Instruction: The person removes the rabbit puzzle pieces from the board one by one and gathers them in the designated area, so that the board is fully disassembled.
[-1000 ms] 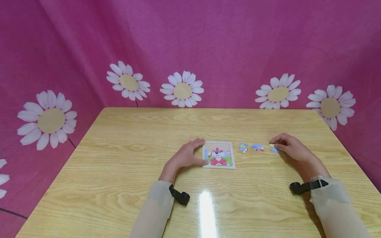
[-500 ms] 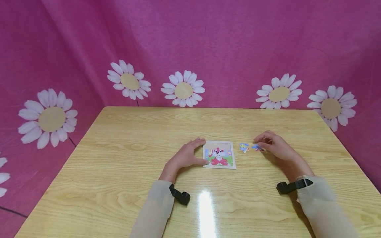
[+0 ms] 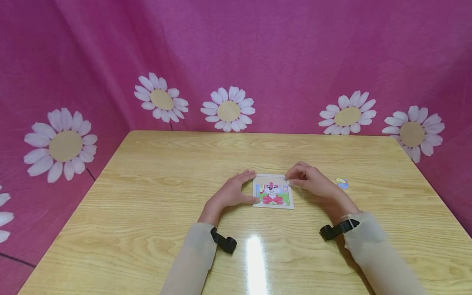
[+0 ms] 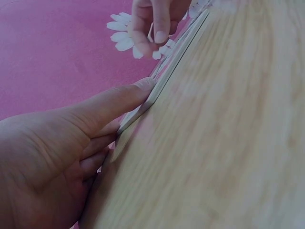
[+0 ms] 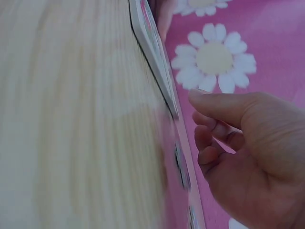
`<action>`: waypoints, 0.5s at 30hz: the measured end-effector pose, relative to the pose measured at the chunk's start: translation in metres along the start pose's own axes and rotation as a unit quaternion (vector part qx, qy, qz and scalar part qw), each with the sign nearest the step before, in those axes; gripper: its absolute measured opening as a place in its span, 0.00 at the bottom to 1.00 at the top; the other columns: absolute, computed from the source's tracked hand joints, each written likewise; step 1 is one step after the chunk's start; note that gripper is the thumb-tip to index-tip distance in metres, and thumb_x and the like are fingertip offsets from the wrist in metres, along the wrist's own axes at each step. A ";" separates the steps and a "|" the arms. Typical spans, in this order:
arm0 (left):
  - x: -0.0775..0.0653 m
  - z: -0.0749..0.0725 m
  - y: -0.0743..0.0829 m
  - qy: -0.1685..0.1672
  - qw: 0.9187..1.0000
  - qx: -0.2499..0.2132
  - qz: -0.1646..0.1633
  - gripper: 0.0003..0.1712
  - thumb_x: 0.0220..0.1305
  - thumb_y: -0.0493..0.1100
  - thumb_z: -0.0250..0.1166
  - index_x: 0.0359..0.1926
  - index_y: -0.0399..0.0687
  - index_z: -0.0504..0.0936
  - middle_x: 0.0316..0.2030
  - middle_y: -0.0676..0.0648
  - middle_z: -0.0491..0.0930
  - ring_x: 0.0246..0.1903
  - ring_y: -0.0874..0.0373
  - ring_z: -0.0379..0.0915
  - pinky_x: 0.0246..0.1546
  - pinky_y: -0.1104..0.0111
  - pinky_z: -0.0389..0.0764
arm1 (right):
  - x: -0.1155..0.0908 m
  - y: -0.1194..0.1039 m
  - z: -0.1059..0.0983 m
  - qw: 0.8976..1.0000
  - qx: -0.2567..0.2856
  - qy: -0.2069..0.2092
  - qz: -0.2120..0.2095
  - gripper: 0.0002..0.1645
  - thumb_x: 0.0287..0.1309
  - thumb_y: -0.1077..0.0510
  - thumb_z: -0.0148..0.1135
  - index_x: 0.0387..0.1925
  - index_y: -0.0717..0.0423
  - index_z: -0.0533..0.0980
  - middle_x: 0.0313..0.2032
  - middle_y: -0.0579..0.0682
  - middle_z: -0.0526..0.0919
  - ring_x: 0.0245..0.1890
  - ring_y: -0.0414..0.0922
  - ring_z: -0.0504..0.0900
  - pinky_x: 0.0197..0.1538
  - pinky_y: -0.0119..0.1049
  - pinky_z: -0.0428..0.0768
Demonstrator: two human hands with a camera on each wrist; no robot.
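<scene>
A square puzzle board (image 3: pixel 269 180) with a light border and a pink cartoon animal lies flat at mid-table; its upper part is bare. My left hand (image 3: pixel 231 191) holds its left side, with the thumb near the front corner and fingers at the far one. Over the board's far right corner is my right hand (image 3: pixel 313 181), thumb and forefinger pinched together. A thin edge of a puzzle piece (image 4: pixel 151 33) shows between them in the left wrist view; its print is hidden. A yellow-and-blue puzzle piece (image 3: pixel 342 183) lies further right.
In the right wrist view, a loose piece (image 5: pixel 181 164) lies beyond the board's corner, with another (image 5: pixel 192 217) past it. A wood-grain table (image 3: pixel 184 164) carries everything. Behind it hangs a magenta curtain (image 3: pixel 280 61) with white daisies.
My right hand has moved left, from above the rightmost piece, past the middle one, to the board. It now covers the two nearer pieces' places. The left hand stays put.
</scene>
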State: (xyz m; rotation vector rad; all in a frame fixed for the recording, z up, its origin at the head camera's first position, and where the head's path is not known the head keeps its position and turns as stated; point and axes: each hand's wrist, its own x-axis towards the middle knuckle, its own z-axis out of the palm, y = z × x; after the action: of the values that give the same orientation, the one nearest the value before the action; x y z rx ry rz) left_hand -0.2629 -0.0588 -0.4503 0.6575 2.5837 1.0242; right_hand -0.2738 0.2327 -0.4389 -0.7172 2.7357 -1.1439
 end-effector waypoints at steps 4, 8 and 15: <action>0.000 0.000 -0.001 0.000 1.000 -0.002 -0.005 0.49 0.54 0.56 0.74 0.74 0.55 0.62 0.77 0.51 0.54 0.78 0.48 0.42 0.78 0.50 0.48 | 0.009 -0.013 0.011 1.000 0.008 -0.022 -0.005 0.09 0.63 0.63 0.62 0.45 0.56 0.81 0.39 0.52 0.77 0.36 0.40 0.70 0.39 0.26 0.71; 0.001 0.000 -0.001 -0.001 1.000 0.000 -0.005 0.49 0.54 0.56 0.73 0.74 0.55 0.62 0.76 0.52 0.54 0.78 0.50 0.43 0.78 0.50 0.47 | 0.017 -0.023 0.021 0.999 0.014 -0.044 -0.017 0.09 0.63 0.62 0.62 0.45 0.56 0.81 0.40 0.52 0.78 0.37 0.40 0.71 0.40 0.27 0.72; 0.001 0.000 -0.001 -0.003 1.000 0.004 -0.002 0.49 0.55 0.56 0.73 0.74 0.54 0.61 0.76 0.53 0.55 0.78 0.55 0.42 0.79 0.52 0.45 | 0.028 -0.035 0.035 0.996 0.016 -0.079 -0.043 0.11 0.62 0.64 0.62 0.46 0.59 0.80 0.39 0.54 0.78 0.37 0.40 0.72 0.40 0.26 0.73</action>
State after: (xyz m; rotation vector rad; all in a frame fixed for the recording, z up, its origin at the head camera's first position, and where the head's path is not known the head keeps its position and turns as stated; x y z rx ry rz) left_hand -0.2640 -0.0592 -0.4508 0.6562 2.5838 1.0105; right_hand -0.2762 0.1756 -0.4372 -0.8875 2.5726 -1.0930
